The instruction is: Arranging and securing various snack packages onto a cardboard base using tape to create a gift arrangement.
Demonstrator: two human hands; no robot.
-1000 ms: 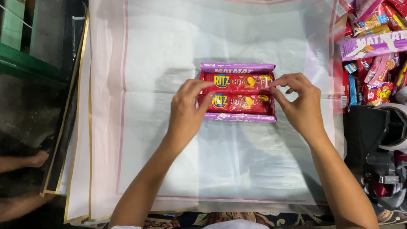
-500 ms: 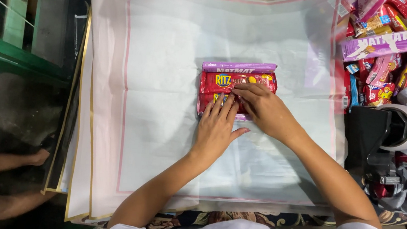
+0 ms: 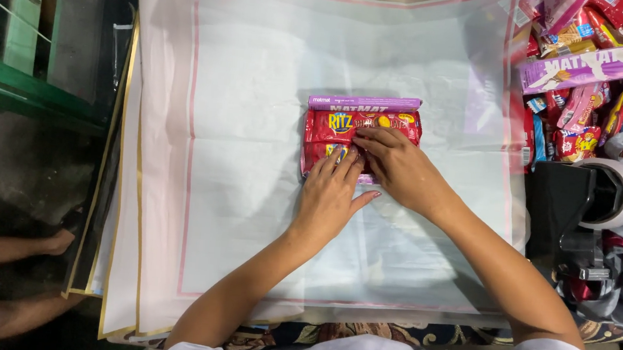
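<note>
Red cracker packets, purple box

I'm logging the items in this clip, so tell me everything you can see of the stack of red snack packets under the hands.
The stack of red glossy snack packets lies flat near the middle of the pale translucent wrapping sheet with a pink border. The packets look like shiny plastic film printed with yellow and blue, their long sides running left to right. A slim purple box sits flush against the far edge. The left hand presses its fingers on the near part, and the right hand lies across the right half, hiding that portion.
</note>
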